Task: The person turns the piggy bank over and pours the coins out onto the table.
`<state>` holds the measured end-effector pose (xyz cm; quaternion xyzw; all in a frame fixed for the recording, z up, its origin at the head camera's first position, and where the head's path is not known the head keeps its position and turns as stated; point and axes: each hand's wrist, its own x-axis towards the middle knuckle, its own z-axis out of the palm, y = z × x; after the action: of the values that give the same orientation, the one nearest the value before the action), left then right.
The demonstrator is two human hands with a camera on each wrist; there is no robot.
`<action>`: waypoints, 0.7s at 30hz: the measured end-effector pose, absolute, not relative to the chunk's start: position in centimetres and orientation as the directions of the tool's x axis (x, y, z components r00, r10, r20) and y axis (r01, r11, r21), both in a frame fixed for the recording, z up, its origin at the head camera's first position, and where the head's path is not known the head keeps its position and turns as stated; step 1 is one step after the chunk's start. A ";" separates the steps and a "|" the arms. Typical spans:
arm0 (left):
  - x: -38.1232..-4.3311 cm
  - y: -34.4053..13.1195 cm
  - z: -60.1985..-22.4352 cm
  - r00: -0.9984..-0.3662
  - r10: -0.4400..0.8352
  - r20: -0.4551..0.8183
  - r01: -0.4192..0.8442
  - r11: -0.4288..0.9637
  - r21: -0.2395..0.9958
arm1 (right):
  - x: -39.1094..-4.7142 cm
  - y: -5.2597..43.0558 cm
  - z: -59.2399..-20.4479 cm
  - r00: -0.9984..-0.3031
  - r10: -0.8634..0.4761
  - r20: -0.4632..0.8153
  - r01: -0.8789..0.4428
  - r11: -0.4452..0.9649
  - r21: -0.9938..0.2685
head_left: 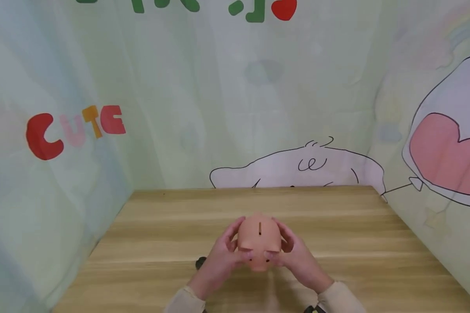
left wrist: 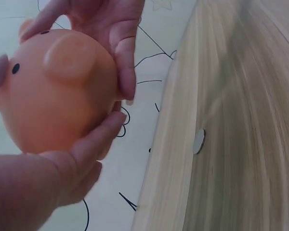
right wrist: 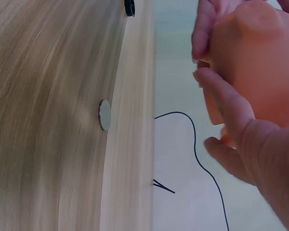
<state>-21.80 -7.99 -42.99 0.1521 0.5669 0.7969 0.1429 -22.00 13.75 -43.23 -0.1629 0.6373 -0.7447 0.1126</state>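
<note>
A pink-orange piggy bank [head_left: 259, 243] is held up off the wooden table between both hands, its snout toward me and its coin slot on top. The left hand [head_left: 224, 254] grips its left side, thumb by the eye and fingers curled round the body. On the other side the right hand [head_left: 297, 257] grips it the same way. In both wrist views the piggy bank [left wrist: 62, 91] hangs above the tabletop. A silver coin [left wrist: 199, 141] lies on the table below it; the right wrist view shows the coin [right wrist: 104, 115] too. The head view hides the coin.
The wooden table [head_left: 160, 226] reaches to a printed cloth backdrop [head_left: 180, 108] at the back and sides. A small black object [head_left: 200, 262] sits beside the left forearm; the right wrist view shows a black object [right wrist: 129, 7] near the table's edge.
</note>
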 end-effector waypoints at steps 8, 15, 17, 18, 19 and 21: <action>-22.1 -7.6 -42.7 -0.931 0.360 -0.053 -0.147 -0.239 0.960 | -22.5 13.9 -43.2 -0.903 -0.429 -0.029 0.147 -0.244 -0.958; -23.1 -7.4 -42.5 -0.908 0.391 -0.147 -0.241 -0.203 0.949 | -23.6 13.7 -42.6 -0.878 -0.446 -0.174 0.262 -0.143 -0.954; -23.5 -7.4 -42.2 -0.899 0.404 -0.169 -0.259 -0.181 0.949 | -24.1 13.5 -42.2 -0.867 -0.456 -0.200 0.270 -0.094 -0.958; -23.6 -7.4 -42.2 -0.897 0.404 -0.177 -0.260 -0.160 0.952 | -24.3 13.4 -42.0 -0.864 -0.459 -0.210 0.273 -0.075 -0.959; -23.6 -7.3 -42.1 -0.894 0.407 -0.187 -0.260 -0.132 0.956 | -24.4 13.4 -41.9 -0.858 -0.463 -0.223 0.280 -0.056 -0.958; -23.5 -7.1 -42.1 -0.889 0.406 -0.212 -0.261 -0.069 0.963 | -24.5 13.4 -41.9 -0.845 -0.471 -0.253 0.299 -0.024 -0.954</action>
<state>-23.47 -7.11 -42.13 0.0564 0.6429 0.7289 0.2286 -24.46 13.39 -41.91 -0.0668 0.6441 -0.7124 0.2705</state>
